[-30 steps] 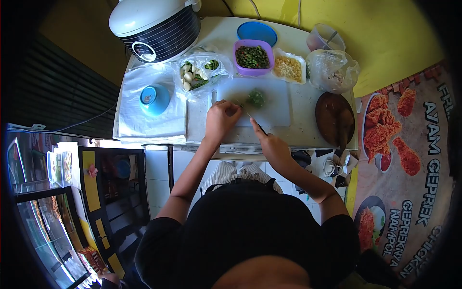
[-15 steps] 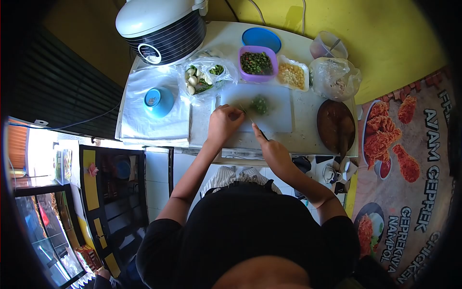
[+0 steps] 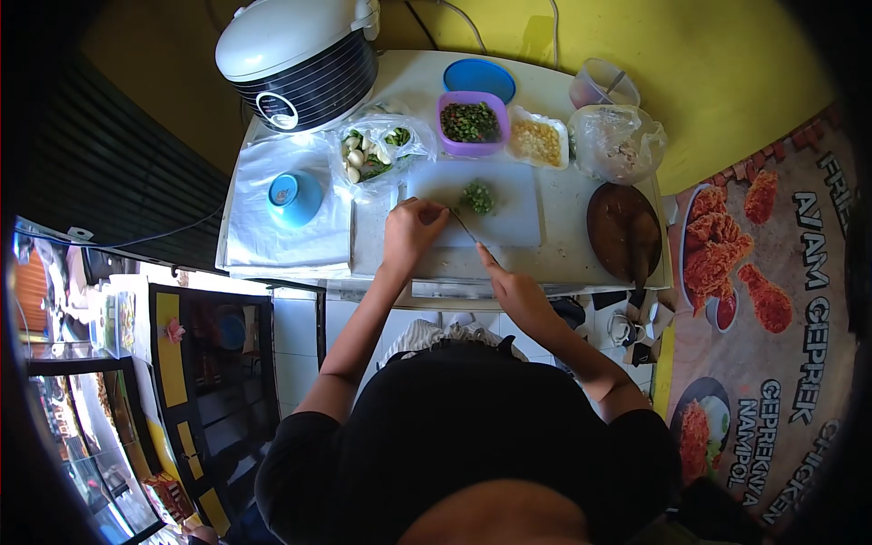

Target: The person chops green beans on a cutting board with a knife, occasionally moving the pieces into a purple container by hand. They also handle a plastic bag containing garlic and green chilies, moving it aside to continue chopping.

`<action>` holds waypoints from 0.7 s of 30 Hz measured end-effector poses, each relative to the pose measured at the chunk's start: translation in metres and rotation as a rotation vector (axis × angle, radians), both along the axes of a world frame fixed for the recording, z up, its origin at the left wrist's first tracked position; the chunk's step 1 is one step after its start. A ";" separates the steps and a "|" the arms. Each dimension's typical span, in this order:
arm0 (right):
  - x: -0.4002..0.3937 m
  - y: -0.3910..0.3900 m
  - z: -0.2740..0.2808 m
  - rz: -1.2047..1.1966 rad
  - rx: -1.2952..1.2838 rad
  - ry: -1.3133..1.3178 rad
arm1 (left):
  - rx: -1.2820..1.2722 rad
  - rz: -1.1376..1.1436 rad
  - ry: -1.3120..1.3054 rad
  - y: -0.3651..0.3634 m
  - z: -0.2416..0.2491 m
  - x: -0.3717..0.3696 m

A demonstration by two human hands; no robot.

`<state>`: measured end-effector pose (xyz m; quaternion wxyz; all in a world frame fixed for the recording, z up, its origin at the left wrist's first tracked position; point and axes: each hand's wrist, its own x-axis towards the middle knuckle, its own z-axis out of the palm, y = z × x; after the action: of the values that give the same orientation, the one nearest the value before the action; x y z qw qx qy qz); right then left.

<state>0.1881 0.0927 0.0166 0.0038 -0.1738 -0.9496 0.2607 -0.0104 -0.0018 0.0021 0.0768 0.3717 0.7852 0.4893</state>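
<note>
Nearest to us we see a black shirt (image 3: 472, 418) and striped trousers (image 3: 422, 338), right up against the worktop (image 3: 572, 238); just over its near edge we find the right hand (image 3: 518, 292), its grip closed round the handle of a knife (image 3: 464, 226), whose blade slants forward and to the left; the left hand (image 3: 416, 234) is level with the blade, fingers bent inward and fingertips close to the knife's tip, though we cannot tell whether that grip is closed on a bit of green; under the knife's front end we make out a pale cutting board (image 3: 518, 225), with a small heap of chopped greens (image 3: 477, 195) on it, just past the blade; to the right we notice a round brown dish (image 3: 607, 232) with a pestle (image 3: 643, 243) lying in it; to the left we see a blue bowl (image 3: 295, 202) upside down on white sheets (image 3: 259, 243); farther on, we pick out a clear bag (image 3: 366, 156) of white bulbs and greens, a purple tub (image 3: 480, 151) filled with chopped greens, a white tray (image 3: 564, 143) of yellowish bits, and another plastic bag (image 3: 620, 145); behind these we see a blue lid (image 3: 480, 80), a rice cooker (image 3: 295, 59) and a yellow wall (image 3: 699, 64).
</note>
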 end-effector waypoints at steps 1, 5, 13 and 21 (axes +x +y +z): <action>0.003 0.002 0.000 -0.019 -0.095 0.068 | -0.002 -0.006 -0.033 0.000 0.000 -0.001; 0.001 0.017 -0.004 -0.021 -0.310 0.271 | -0.049 -0.026 -0.055 -0.002 0.004 -0.001; -0.003 0.036 0.017 -0.212 -0.487 0.316 | -0.074 -0.055 0.119 0.020 0.003 0.004; 0.004 0.044 0.010 -0.301 -0.636 0.359 | -0.058 -0.031 0.091 0.013 0.026 0.000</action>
<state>0.1921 0.1366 0.0268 0.1538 -0.2554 -0.7695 0.5648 -0.0104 0.0113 0.0283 0.0593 0.4036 0.7958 0.4476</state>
